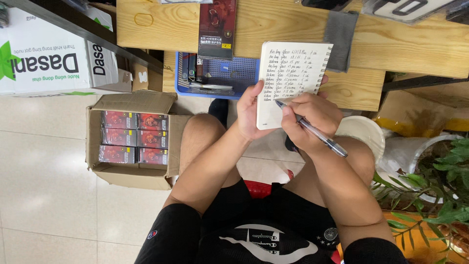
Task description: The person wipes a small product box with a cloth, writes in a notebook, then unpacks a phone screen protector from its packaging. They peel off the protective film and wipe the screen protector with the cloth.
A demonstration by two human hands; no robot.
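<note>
My left hand (pixel 251 113) grips the left edge of a small white spiral notebook (pixel 293 73) and holds it up over my lap. Its page carries several handwritten lines. My right hand (pixel 312 120) holds a clear pen (pixel 315 131) with its tip on the lower part of the page. I sit on a red stool (pixel 257 188), knees apart, facing a low wooden table (pixel 371 44).
An open cardboard box (pixel 132 173) of dark red packs stands on the tiled floor at my left. A blue basket (pixel 234 73) sits under the table edge; a dark red pack (pixel 217 27) lies on the table. A white carton (pixel 49 54) is far left, a potted plant (pixel 435 190) right.
</note>
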